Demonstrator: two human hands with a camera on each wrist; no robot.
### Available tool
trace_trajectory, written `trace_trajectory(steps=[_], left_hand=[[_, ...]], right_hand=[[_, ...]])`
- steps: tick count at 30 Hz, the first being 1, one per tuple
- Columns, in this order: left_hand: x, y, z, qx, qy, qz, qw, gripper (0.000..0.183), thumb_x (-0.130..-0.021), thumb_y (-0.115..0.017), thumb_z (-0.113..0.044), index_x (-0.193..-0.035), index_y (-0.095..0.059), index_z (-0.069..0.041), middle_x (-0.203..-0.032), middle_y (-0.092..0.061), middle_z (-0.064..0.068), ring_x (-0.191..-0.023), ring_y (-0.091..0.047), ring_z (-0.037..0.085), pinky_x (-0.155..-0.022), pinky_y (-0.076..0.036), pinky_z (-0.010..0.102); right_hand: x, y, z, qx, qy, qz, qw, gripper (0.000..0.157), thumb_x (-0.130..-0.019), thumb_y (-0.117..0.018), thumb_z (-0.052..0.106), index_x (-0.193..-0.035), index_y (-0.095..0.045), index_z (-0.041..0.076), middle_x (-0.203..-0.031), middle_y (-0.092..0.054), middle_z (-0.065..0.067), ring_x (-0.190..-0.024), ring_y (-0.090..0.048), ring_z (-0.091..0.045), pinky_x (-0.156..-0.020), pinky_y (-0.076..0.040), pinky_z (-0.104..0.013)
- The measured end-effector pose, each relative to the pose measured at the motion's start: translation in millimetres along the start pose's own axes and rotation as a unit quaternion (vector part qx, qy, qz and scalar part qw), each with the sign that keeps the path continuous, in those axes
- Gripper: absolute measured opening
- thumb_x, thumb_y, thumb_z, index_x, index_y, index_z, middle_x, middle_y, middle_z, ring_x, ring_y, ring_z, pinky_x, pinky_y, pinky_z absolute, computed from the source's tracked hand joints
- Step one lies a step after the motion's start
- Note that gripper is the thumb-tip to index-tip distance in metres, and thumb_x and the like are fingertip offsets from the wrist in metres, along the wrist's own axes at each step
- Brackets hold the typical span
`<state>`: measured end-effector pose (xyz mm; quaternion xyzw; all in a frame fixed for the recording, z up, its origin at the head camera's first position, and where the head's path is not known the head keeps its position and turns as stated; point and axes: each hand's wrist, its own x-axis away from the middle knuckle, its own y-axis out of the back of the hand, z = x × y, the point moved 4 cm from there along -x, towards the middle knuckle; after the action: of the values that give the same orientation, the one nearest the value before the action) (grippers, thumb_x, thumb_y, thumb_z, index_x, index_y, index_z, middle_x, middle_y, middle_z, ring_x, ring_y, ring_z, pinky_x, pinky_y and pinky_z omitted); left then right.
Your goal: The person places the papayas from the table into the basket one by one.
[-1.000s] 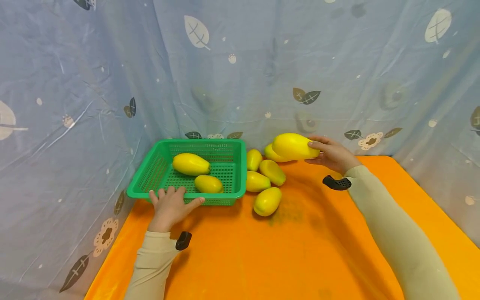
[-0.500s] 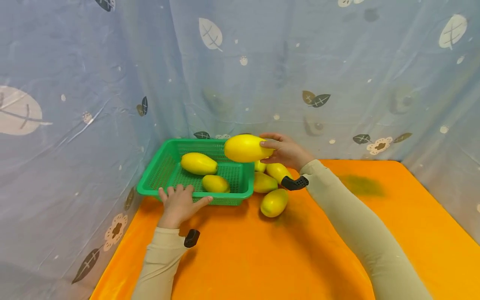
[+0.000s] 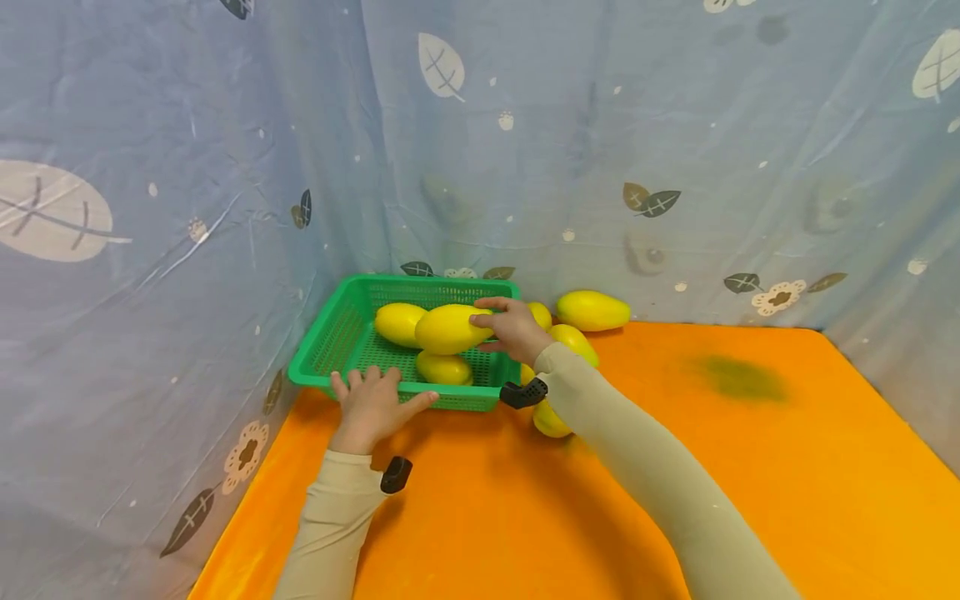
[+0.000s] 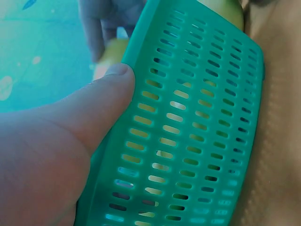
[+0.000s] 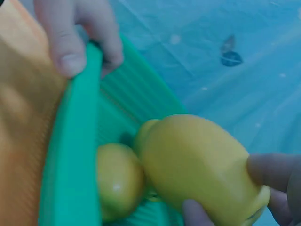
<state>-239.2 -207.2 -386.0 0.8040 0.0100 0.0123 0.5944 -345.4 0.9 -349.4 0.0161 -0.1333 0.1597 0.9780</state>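
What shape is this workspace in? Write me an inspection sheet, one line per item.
Surface: orange table, with a dark green patch toward the right.
Job's things: green basket with two fruits inside; held fruit over it; loose fruits to its right, some partly hidden.
Clutter: nothing seen.
Hands: left hand grips the basket's near rim; right hand grips the held fruit.
Cables: nothing seen.
Surroundings: leaf-printed curtain behind and at both sides.

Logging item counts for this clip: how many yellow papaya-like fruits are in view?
8: two fruits in the green basket, one fruit held over it by the right hand, five fruits on the orange table beside the basket, some partly hidden; more may be concealed.
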Motion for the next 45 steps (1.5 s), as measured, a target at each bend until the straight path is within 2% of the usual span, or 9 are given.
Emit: trace_trajectory(steps=[8,15,17,23,30,34,37,41,45], left_hand=[[-0.4,-2.7,-3.3,-0.001,-0.003,0.001,1.0,0.083,-0.091,-0.062,-0.067,-0.143,-0.055,-0.003,-0.137,-0.053,0.028,-0.134,-0.034,0.058,-0.117,0.001,0.079],[-1.1,0.3,2.9,0.003,0.0,-0.002,1.0,0.082,-0.092,-0.062,-0.066,-0.143,-0.055,-0.003,-0.137,-0.053,0.028,-0.135,-0.033,0.059,-0.117,0.003,0.079],[-1.2,0.1,1.0,0.005,-0.002,-0.001,1.0,0.082,-0.092,-0.062,-0.067,-0.143,-0.055,-0.003,-0.138,-0.053,0.029,-0.135,-0.033,0.059,-0.116,0.003,0.08],[1.0,1.0,0.6,0.013,-0.011,-0.005,0.9998,0.082,-0.092,-0.061,-0.066,-0.144,-0.054,-0.003,-0.137,-0.052,0.029,-0.134,-0.033,0.059,-0.115,0.003,0.08],[3.8,1.7,2.0,0.025,-0.014,0.003,0.9996,0.085,-0.092,-0.06,-0.068,-0.146,-0.052,-0.002,-0.139,-0.05,0.031,-0.133,-0.031,0.06,-0.114,0.004,0.081],[4.0,2.7,6.0,0.027,-0.013,0.008,0.9995,0.087,-0.092,-0.059,-0.069,-0.146,-0.052,-0.001,-0.139,-0.049,0.032,-0.132,-0.03,0.061,-0.114,0.005,0.081],[4.5,2.9,7.8,0.025,-0.014,0.006,0.9996,0.088,-0.091,-0.059,-0.07,-0.144,-0.053,0.0,-0.135,-0.051,0.032,-0.13,-0.031,0.061,-0.113,0.005,0.081],[5.3,2.2,7.5,0.023,-0.018,0.001,0.9996,0.086,-0.091,-0.06,-0.071,-0.14,-0.056,0.0,-0.129,-0.053,0.031,-0.128,-0.033,0.06,-0.112,0.004,0.082],[4.8,0.8,3.6,0.023,-0.024,-0.002,0.9995,0.086,-0.091,-0.059,-0.071,-0.138,-0.058,0.0,-0.126,-0.055,0.03,-0.125,-0.034,0.059,-0.112,0.003,0.082]], right_hand=[[-5,-8.6,-17,0.01,-0.015,0.006,1.0,0.047,-0.104,-0.057,0.007,-0.15,-0.049,0.009,-0.161,-0.037,-0.014,-0.145,-0.044,-0.037,-0.108,-0.051,-0.056],[-2,-5.6,-6,-0.001,-0.014,0.026,1.0,0.049,-0.105,-0.057,0.011,-0.152,-0.045,0.012,-0.159,-0.041,-0.016,-0.146,-0.039,-0.044,-0.112,-0.047,-0.057],[4,3.0,1,0.005,-0.013,0.027,1.0,0.051,-0.105,-0.057,0.012,-0.154,-0.044,0.013,-0.16,-0.04,-0.016,-0.148,-0.037,-0.044,-0.111,-0.048,-0.055],[24,41.1,21,0.005,-0.007,0.021,1.0,0.057,-0.106,-0.055,0.014,-0.159,-0.035,0.014,-0.167,-0.028,-0.016,-0.153,-0.03,-0.044,-0.114,-0.046,-0.055],[51,112.0,29,0.012,0.004,-0.015,1.0,0.061,-0.107,-0.052,0.015,-0.163,-0.027,0.016,-0.171,-0.016,-0.014,-0.154,-0.027,-0.043,-0.116,-0.043,-0.054],[64,151.0,26,0.011,0.007,-0.038,0.999,0.064,-0.107,-0.05,0.014,-0.164,-0.021,0.015,-0.173,-0.007,-0.013,-0.155,-0.024,-0.044,-0.12,-0.037,-0.055],[73,174.2,21,0.014,0.006,-0.052,0.999,0.066,-0.108,-0.049,0.015,-0.165,-0.017,0.014,-0.173,-0.004,-0.013,-0.154,-0.025,-0.044,-0.119,-0.038,-0.053],[83,197.0,10,0.021,-0.006,-0.065,0.998,0.067,-0.108,-0.048,0.017,-0.165,-0.014,0.014,-0.173,-0.001,-0.012,-0.154,-0.026,-0.043,-0.115,-0.044,-0.047],[90,212.4,-4,0.018,-0.024,-0.071,0.997,0.067,-0.109,-0.047,0.017,-0.166,-0.011,0.013,-0.173,0.001,-0.014,-0.155,-0.022,-0.044,-0.114,-0.045,-0.046]])
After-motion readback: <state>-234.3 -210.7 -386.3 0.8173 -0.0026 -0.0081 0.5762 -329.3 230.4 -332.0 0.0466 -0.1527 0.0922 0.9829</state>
